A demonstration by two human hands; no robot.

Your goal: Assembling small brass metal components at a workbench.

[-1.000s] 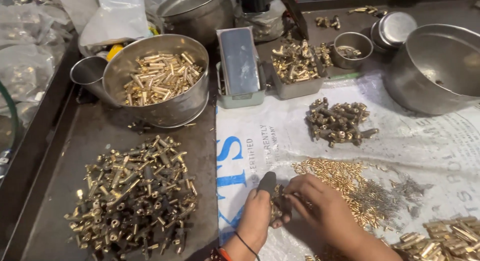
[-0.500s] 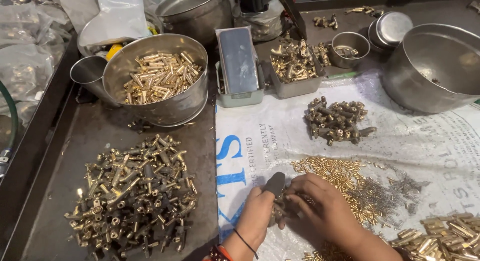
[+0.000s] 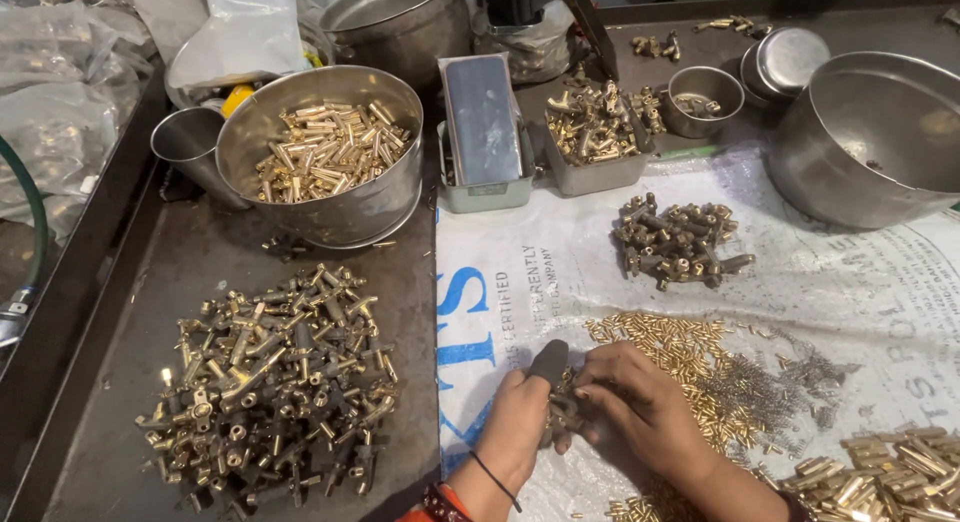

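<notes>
Hands meet low on the white sack: our left hand clamps a dark-handled tool while our right hand pinches a brass fitting against it. On the sack, just right of our hands, small brass pins lie within reach; left of the sack sits a heap of brass valve bodies.

Small brass fitting, partly hidden, held over white sack, touching dark-handled tool.

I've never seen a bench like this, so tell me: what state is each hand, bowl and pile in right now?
left hand: closed on a dark-handled tool
right hand: fingers pinching a small brass part
round steel bowl: holds brass tubes
big steel bowl: almost empty
brass fittings pile: loose heap
small dark fittings pile: loose on the sack
</notes>
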